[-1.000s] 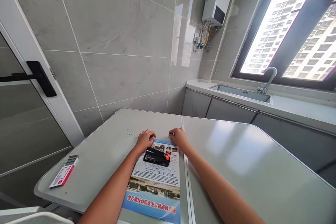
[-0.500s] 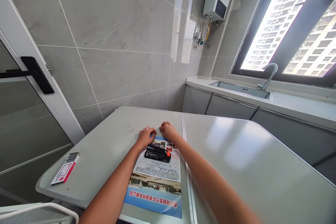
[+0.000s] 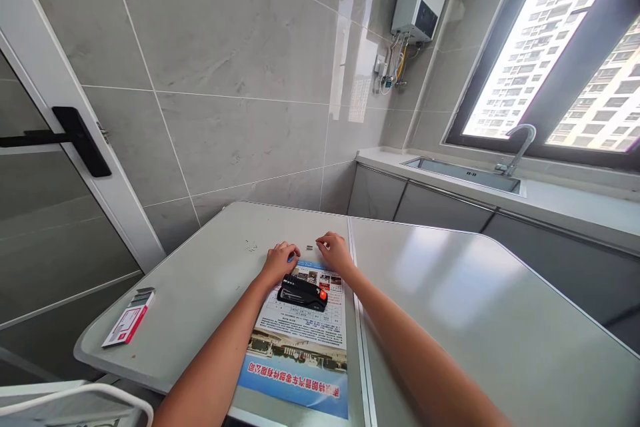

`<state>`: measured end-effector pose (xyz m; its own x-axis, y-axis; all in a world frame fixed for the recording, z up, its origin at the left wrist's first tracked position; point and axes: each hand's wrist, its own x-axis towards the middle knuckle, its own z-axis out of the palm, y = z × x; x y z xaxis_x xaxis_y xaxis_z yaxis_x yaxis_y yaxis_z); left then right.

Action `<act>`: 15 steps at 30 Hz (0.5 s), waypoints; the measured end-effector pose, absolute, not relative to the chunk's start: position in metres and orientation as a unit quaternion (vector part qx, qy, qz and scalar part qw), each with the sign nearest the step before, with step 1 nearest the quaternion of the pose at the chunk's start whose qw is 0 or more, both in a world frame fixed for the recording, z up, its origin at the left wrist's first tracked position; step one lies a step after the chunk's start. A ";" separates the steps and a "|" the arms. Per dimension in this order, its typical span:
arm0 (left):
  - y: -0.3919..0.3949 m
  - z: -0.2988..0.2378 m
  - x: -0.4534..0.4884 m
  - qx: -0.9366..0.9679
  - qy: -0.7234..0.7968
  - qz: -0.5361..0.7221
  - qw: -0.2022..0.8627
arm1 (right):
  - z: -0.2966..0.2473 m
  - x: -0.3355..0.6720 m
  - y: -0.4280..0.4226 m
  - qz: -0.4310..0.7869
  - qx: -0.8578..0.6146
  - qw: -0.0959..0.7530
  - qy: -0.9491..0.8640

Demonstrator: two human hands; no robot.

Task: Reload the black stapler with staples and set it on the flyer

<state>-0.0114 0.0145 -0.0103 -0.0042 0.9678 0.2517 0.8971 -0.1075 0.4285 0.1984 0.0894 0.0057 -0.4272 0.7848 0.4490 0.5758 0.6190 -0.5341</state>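
Observation:
A black stapler (image 3: pixel 303 293) with an orange-red button lies across a printed leaflet (image 3: pixel 295 383) on the table. Past the leaflet's far edge, my left hand (image 3: pixel 281 263) rests with curled fingers closed at the tips; whatever they hold is too small to make out. To its right is my right hand (image 3: pixel 334 251), fingers bent and slightly apart at the tips, with nothing visible in them. Short grey staple strips (image 3: pixel 309 247) lie on the tabletop between the two hands, nearer the right fingertips. Several loose staples (image 3: pixel 251 247) are scattered left of my left hand.
A white and red small box (image 3: pixel 129 318) sits near the left edge of the folding table (image 3: pixel 450 320). A metal-trimmed seam (image 3: pixel 364 360) runs beside the leaflet. Behind stand a counter with a sink (image 3: pixel 465 175) and faucet; a door (image 3: pixel 75 147) is at left.
My right hand has shifted right, away from my left hand, and the staple strips now show on the table between them. The left hand stays nearly in place. The view has shifted slightly.

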 end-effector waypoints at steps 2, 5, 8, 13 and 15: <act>0.015 -0.012 -0.012 0.701 0.664 0.248 0.074 | 0.008 0.217 0.074 0.154 -0.432 0.372 -0.807; 0.015 -0.013 -0.012 0.699 0.664 0.253 0.079 | 0.005 0.250 0.043 0.161 -0.460 0.393 -0.780; 0.014 -0.013 -0.012 0.699 0.662 0.257 0.082 | -0.003 0.278 0.015 0.171 -0.475 0.394 -0.768; 0.014 -0.011 -0.011 0.699 0.663 0.256 0.082 | -0.007 0.292 0.002 0.202 -0.481 0.411 -0.748; 0.013 -0.010 -0.011 0.702 0.661 0.253 0.081 | -0.002 0.287 0.001 0.202 -0.479 0.423 -0.742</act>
